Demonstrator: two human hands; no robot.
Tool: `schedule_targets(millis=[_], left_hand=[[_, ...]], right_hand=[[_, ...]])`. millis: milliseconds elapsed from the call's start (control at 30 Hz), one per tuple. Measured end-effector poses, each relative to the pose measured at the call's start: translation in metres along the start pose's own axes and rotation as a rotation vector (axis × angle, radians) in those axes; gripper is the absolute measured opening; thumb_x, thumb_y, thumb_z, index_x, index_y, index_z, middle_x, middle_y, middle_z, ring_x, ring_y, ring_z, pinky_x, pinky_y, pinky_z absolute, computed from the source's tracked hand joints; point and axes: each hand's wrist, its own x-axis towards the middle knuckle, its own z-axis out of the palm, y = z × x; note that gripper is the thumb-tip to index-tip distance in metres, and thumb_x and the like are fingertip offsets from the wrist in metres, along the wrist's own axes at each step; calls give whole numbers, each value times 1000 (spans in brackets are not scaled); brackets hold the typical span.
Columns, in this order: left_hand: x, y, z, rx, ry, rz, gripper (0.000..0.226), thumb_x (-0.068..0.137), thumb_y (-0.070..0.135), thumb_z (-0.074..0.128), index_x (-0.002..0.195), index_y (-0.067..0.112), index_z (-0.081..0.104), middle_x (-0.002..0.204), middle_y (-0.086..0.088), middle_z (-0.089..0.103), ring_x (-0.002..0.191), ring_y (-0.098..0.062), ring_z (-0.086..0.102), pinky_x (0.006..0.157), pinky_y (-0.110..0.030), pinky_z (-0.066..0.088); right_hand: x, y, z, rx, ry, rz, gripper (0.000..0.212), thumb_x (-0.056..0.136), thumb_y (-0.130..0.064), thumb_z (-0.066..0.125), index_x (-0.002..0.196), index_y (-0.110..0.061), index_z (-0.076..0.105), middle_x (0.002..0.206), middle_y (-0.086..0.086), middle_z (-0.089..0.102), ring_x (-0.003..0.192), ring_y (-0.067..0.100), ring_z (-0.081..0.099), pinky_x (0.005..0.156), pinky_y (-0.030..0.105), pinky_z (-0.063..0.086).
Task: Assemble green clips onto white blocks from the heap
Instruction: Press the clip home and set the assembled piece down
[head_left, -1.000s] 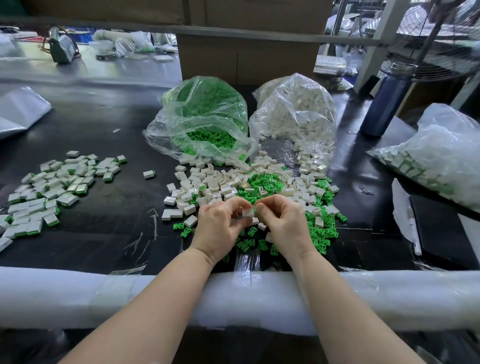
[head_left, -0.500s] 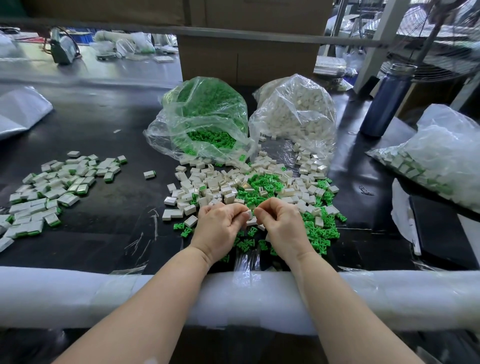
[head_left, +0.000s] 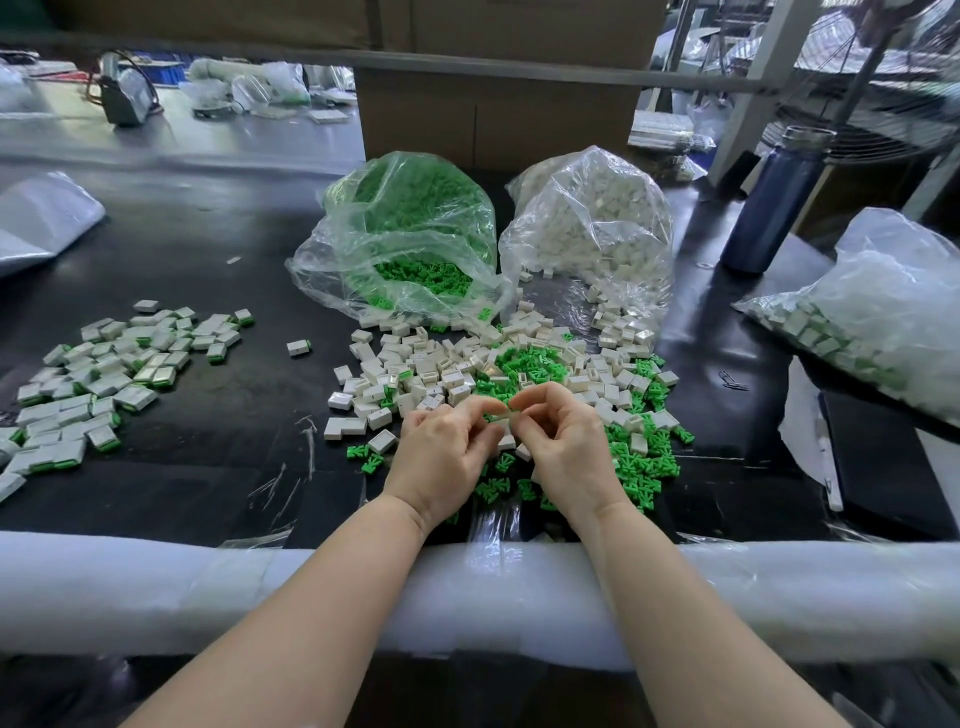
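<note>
White block (head_left: 500, 412) pinched between the fingertips of both hands, just above the near edge of the heap (head_left: 498, 374) of loose white blocks and green clips; a trace of green visible at the block, whether a clip is seated cannot be told. Left hand (head_left: 447, 454) knuckles up, fingers curled, thumb and forefinger closed on the block's left end. Right hand (head_left: 563, 447) mirrored, forefinger arched over, thumb and forefinger closed on the right end. Both forearms crossing the white foam-wrapped rail (head_left: 156, 592) along the near table edge. Bare black table surface (head_left: 218, 467) to the left of the hands, between heap and pile of assembled pieces (head_left: 104, 379); one assembled piece (head_left: 298, 347) lying alone between the two. Green clips scattered close under and to the right of the hands. Behind the heap, bag of green clips (head_left: 405, 234) and bag of white blocks (head_left: 592, 234), side by side, mouths open toward the heap. Farther right, blue bottle (head_left: 769, 202) standing upright, well apart; bag of assembled pieces (head_left: 872, 312) at the right edge. Cardboard box (head_left: 493, 119) behind the bags.
</note>
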Motion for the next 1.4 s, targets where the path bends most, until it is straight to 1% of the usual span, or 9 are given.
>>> schedule_targets(millis=[133, 233, 367, 467, 600, 833, 1033, 1200, 1400], left_hand=[[-2, 1, 0, -2, 7, 5, 25, 81, 26, 69, 103, 19, 59, 76, 11, 57, 74, -12, 54, 95, -38, 37], [-1, 1, -2, -32, 44, 13, 18, 85, 20, 64, 102, 13, 64, 83, 0, 64, 82, -22, 59, 89, -46, 43], [1, 0, -1, 8, 76, 30, 20, 91, 24, 57, 100, 9, 68, 94, -6, 67, 92, -24, 58, 91, -47, 40], [0, -1, -1, -31, 51, 25, 18, 92, 22, 56, 99, 10, 68, 87, -6, 69, 86, -25, 61, 89, -48, 42], [0, -1, -2, -69, 19, 3, 18, 92, 22, 55, 98, 10, 68, 78, -6, 69, 80, -25, 63, 88, -47, 44], [0, -3, -1, -10, -9, 9, 16, 92, 23, 54, 92, 14, 68, 81, 0, 67, 84, -21, 60, 93, -43, 39], [-1, -5, 1, 94, -12, 38, 19, 94, 27, 50, 92, 18, 66, 87, 5, 66, 90, -15, 55, 88, -28, 25], [0, -6, 2, 148, -35, 51, 21, 95, 29, 48, 93, 19, 65, 90, 7, 65, 93, -13, 53, 87, -27, 23], [1, -6, 3, 165, -57, 31, 22, 95, 30, 46, 94, 20, 65, 91, 7, 65, 94, -13, 52, 87, -26, 22]], right_hand=[[0, 0, -2, -29, 17, 11, 19, 85, -10, 65, 77, -26, 63, 71, -6, 64, 65, 7, 58, 63, 25, 50], [0, 0, -2, -34, -1, 9, 8, 86, -11, 65, 87, -17, 69, 76, -6, 67, 70, 5, 61, 68, 21, 52], [0, 1, -4, -47, -12, 4, 6, 85, -11, 66, 90, -12, 70, 75, -6, 66, 69, 4, 61, 68, 21, 52], [1, 2, -3, -78, 23, 8, 3, 85, -13, 67, 86, -13, 69, 77, -1, 68, 74, 14, 64, 70, 27, 53], [2, 3, -2, -101, 18, 13, 6, 86, -15, 66, 81, -17, 67, 72, -4, 65, 70, 13, 61, 68, 28, 53], [2, 6, 0, -154, -37, 7, 11, 87, -12, 64, 76, -16, 64, 61, -11, 55, 56, 6, 49, 59, 30, 46], [3, 5, -1, -190, -58, 3, 9, 86, -12, 64, 77, -14, 65, 62, -11, 53, 59, 7, 48, 63, 30, 47], [2, 4, -3, -205, -72, 10, 10, 86, -12, 64, 77, -14, 64, 64, -8, 53, 63, 12, 49, 67, 37, 50], [1, 4, -3, -215, -81, 1, 7, 86, -11, 64, 81, -8, 67, 66, -6, 55, 61, 10, 47, 66, 34, 47]])
